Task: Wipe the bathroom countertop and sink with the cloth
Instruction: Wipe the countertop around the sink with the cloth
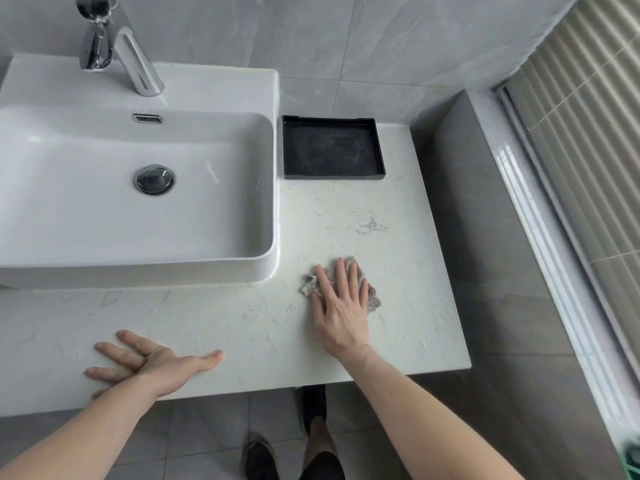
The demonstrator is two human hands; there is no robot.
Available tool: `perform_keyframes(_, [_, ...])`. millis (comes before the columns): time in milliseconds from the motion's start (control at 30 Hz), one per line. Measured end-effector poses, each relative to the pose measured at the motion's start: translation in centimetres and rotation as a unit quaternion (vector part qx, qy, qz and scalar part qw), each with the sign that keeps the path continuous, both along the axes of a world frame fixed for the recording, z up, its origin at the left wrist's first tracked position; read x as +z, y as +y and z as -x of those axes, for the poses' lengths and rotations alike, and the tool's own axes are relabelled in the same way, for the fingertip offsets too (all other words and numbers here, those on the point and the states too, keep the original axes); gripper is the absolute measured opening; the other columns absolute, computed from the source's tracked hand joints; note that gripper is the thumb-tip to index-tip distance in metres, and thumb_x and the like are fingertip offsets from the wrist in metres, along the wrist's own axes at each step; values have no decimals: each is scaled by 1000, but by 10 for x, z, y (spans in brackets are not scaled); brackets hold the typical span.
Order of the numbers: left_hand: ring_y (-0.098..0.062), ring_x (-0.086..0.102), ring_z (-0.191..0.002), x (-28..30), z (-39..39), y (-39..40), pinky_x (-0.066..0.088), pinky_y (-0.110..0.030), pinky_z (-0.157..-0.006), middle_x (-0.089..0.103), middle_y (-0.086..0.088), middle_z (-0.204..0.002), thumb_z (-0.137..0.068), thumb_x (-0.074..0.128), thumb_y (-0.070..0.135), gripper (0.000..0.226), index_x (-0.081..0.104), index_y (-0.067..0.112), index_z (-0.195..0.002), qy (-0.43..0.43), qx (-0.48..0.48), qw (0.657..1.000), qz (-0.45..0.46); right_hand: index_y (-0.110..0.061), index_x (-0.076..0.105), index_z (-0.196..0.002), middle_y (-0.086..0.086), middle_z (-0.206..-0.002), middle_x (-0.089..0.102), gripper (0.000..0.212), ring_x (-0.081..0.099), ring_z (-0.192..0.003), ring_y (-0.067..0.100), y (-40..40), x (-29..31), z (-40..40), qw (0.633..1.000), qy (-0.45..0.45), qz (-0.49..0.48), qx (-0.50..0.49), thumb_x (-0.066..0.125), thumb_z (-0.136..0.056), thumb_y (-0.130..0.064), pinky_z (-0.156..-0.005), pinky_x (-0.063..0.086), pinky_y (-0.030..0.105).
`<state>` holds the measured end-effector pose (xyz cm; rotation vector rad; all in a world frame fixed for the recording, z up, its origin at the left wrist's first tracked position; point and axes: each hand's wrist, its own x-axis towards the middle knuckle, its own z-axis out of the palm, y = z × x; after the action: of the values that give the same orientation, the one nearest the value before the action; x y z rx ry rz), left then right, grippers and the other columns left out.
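A white marbled countertop [398, 209] carries a white rectangular sink [86, 216] on its left half. To the right of the sink, near the front, a small grey-beige cloth [372, 299] lies flat on the counter. My right hand [341, 306] presses down on the cloth with straight, spread fingers and covers most of it. My left hand [145, 365] rests flat on the counter's front edge below the sink, fingers spread, holding nothing.
A chrome faucet [138, 60] stands at the back of the sink, with a chrome drain plug [154, 179] in the basin. A black square tray [332, 147] sits at the back of the counter by the grey tiled wall. Ribbed blinds run along the right.
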<state>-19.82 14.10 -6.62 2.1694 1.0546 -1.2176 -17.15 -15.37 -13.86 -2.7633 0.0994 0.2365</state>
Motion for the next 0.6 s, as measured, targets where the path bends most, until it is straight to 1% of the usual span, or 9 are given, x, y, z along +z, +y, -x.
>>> perform_keyframes(67, [-53, -32, -144, -1, 0, 0, -7, -68, -118, -44, -19, -156, -23, 74, 93, 187, -34, 9, -151, 4, 3, 1000, 0, -42, 12, -163, -4, -172, -10, 56, -17, -159, 20, -35, -3, 6, 999, -10, -4, -30, 27, -109, -47, -128, -10, 45])
perform_keyframes(100, [-54, -32, -144, -1, 0, 1, -7, -68, -118, -43, -20, -156, -22, 73, 93, 188, -34, 9, -151, 5, 4, 1000, 1, -40, 17, -163, -4, -172, -4, 55, -13, -159, 18, -56, -4, 10, 999, -19, -10, -50, 30, -110, -42, -129, -8, 44])
perform_keyframes(167, [-54, -32, -144, -1, 0, 2, -8, -68, -118, -43, -20, -156, -22, 74, 93, 188, -34, 9, -151, 2, 5, 1000, 3, -30, 34, -160, 0, -172, 16, 51, 2, -160, 19, -103, -5, 19, 993, -30, -31, -108, 39, -110, -27, -131, 2, 46])
perform_keyframes(233, [-54, -32, -144, 1, 0, 2, -9, -68, -117, -43, -20, -156, -23, 75, 92, 188, -35, 9, -151, 2, 7, 1000, 6, -20, 46, -154, 5, -167, 33, 45, 19, -158, 22, -144, -1, 26, 982, -36, -52, -178, 40, -109, -17, -128, 18, 52])
perform_keyframes(300, [-54, -33, -144, 3, 0, 1, -10, -67, -117, -43, -20, -156, -26, 76, 91, 186, -35, 8, -151, 0, 7, 1000, 7, -27, 50, -150, -1, -164, 40, 42, 37, -152, 25, -170, 15, 28, 958, -32, -78, -273, 35, -111, -25, -119, 35, 53])
perform_keyframes(367, [-54, -33, -144, 4, 1, 1, -10, -67, -117, -43, -21, -156, -27, 76, 91, 186, -35, 8, -151, 1, 9, 1000, 10, -36, 50, -147, -10, -159, 46, 40, 49, -142, 24, -173, 35, 27, 936, -56, -93, -333, 31, -112, -33, -111, 44, 45])
perform_keyframes(467, [-54, -33, -144, 5, 1, 1, -9, -68, -117, -44, -20, -156, -27, 75, 92, 186, -35, 8, -151, 4, 8, 1000, 11, -35, 55, -140, -21, -147, 55, 37, 52, -138, 7, -136, 57, 25, 933, -134, -174, -285, 35, -112, -23, -113, 42, 34])
perform_keyframes(533, [-54, -33, -144, 5, 1, 1, -7, -69, -118, -45, -19, -155, -27, 76, 91, 186, -36, 9, -150, 4, 9, 1000, 11, -30, 56, -139, -16, -146, 57, 38, 44, -146, 8, -100, 48, 25, 944, -138, -217, -207, 38, -111, -13, -122, 34, 42])
perform_keyframes(600, [-53, -33, -144, 5, 1, 0, -6, -70, -118, -46, -19, -155, -26, 75, 91, 186, -36, 10, -150, 2, 7, 1000, 9, -34, 55, -141, -9, -161, 43, 38, 23, -157, 17, -62, 33, 27, 968, -87, -202, -118, 42, -110, -14, -128, 14, 49])
